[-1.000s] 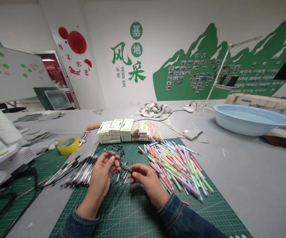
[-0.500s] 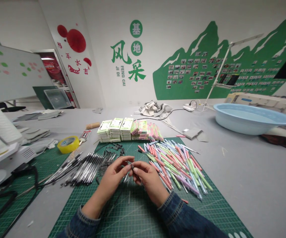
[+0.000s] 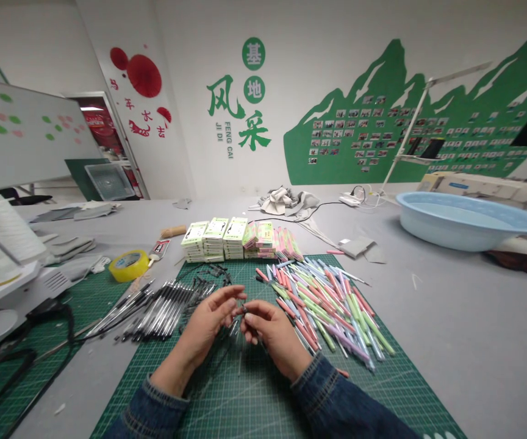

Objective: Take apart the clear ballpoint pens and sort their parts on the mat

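Above the middle of the green cutting mat (image 3: 263,396), my hands meet close together. My right hand (image 3: 268,332) is closed in a pinch on a small dark piece (image 3: 244,308), whose exact kind I cannot make out. Beside it my left hand (image 3: 213,314) has its thumb and fingers apart, fingertips near the piece. Black-and-clear pens (image 3: 163,314) lie in a row left of my left hand, with black pen caps (image 3: 218,271) behind them. A heap of pink, green, blue and purple pens (image 3: 332,305) spreads right of my right hand.
Stacked small boxes (image 3: 224,235) line the mat's far edge. Yellow tape (image 3: 129,266) lies at left, near a white machine (image 3: 11,311) with black cables. Crumpled grey cloth (image 3: 286,201) sits at the back; a light blue basin (image 3: 465,225) stands at right.
My left thumb has drawn back from the small dark piece, and the left fingers have parted. My right hand keeps its pinch. The view has shifted slightly.
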Available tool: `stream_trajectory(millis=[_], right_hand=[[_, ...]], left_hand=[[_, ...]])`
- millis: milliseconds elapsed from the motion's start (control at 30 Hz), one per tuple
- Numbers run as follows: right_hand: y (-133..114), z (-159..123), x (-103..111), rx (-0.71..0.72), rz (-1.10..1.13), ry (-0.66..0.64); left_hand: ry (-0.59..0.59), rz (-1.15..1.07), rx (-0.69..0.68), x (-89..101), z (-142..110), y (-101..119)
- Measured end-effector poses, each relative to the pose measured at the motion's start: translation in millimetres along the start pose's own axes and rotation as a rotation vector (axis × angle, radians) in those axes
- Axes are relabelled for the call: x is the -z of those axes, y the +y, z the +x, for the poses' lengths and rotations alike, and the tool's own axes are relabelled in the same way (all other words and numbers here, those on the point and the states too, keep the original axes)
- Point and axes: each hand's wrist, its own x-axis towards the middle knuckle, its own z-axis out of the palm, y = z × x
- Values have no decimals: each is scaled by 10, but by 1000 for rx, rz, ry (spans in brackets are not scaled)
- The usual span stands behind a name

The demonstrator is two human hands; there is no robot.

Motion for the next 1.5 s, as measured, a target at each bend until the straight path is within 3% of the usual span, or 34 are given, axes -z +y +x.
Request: stream_trajectory(millis=[100, 167, 267, 467, 700, 767, 900, 967, 1067, 1367, 1500], right_hand=[[-23, 11, 25, 20, 4, 65], [-35, 18, 42, 37, -9, 112], [-38, 23, 64, 53, -33, 132], [-22, 30, 90, 64, -56, 139], [19, 67, 102, 86, -149, 174], [53, 81, 110, 102, -201, 183], [135, 96, 123, 135, -293, 185], [161, 94, 125, 149, -332, 179], [161, 83, 121, 164, -380, 163], [101, 35, 77, 214, -546, 148], [93, 39, 63, 213, -563, 199]], left_hand=[[235, 523, -108, 336, 233, 16], [266, 1046, -83, 523, 416, -6], [208, 1206, -36, 615, 627, -78], [178, 1279, 7, 412, 751, -239], [232, 1200, -16, 359, 652, -125], [180, 999, -40, 326, 535, -48], [-18, 286, -64, 193, 250, 83], [-41, 150, -63, 127, 146, 132], [-44, 124, -69, 65, 75, 182], [-115, 327, -106, 19, 49, 213], [-137, 243, -39, 12, 21, 152]])
